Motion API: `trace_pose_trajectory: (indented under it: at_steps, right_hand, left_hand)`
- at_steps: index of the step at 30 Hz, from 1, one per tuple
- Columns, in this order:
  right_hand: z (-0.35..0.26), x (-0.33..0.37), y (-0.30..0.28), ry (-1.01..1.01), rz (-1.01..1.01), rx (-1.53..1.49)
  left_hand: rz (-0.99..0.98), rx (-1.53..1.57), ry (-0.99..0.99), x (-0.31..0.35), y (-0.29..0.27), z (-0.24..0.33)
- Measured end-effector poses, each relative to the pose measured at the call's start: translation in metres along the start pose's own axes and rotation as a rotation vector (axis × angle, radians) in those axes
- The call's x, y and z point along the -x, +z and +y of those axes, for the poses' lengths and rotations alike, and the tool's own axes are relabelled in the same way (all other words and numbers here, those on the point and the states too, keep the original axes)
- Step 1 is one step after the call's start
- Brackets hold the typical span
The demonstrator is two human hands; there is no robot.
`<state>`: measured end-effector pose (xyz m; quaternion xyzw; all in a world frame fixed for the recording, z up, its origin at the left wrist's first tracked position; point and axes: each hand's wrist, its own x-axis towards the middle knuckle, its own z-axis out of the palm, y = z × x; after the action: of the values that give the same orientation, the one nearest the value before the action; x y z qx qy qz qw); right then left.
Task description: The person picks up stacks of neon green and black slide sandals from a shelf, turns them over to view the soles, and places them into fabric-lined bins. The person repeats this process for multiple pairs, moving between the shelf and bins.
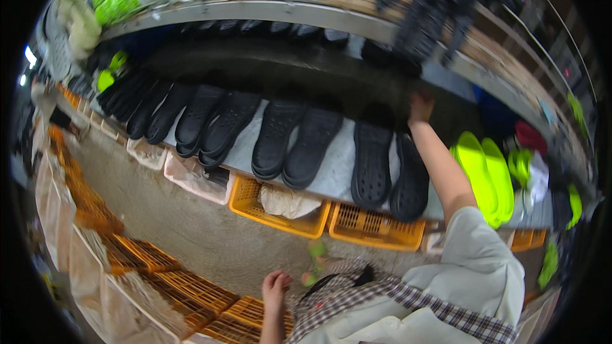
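My right hand (pixel 421 106) is stretched out over the dark strip along the back of the bench, beyond the row of black clogs. Its fingers are blurred in shadow, so whether they hold anything is unclear. Nearest its forearm lies a black clog (pixel 408 181), with another black clog (pixel 371 165) beside it. More black clogs (pixel 278 140) run leftward in a row, some stacked. Two lime-green clogs (pixel 486 175) lie right of my forearm. My left hand (pixel 276 285) hangs low over the floor, fingers loosely bent and apart, holding nothing visible.
Beneath the bench (pixel 335 159) stand yellow crates (pixel 376 226), one lined with a pale bag. More orange crates (pixel 191 286) line the lower left. Dark gloves (pixel 440 13) hang from the upper rack. A second row of dark shoes (pixel 280 27) sits at the back.
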<state>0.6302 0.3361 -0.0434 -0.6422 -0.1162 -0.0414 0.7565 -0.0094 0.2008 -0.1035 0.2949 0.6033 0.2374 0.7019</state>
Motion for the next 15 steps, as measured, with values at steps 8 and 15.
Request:
trace_pose_trajectory:
  at_steps: [8,15]
  right_hand:
    - [0.117,-0.183,0.02,0.485,-0.274,-0.274]
    - [0.109,-0.2,0.067,0.495,-0.009,-0.279]
  left_hand:
    - [0.111,0.044,-0.054,-0.01,-0.007,0.031]
    - [0.152,-0.1,-0.003,-0.024,-0.009,0.032]
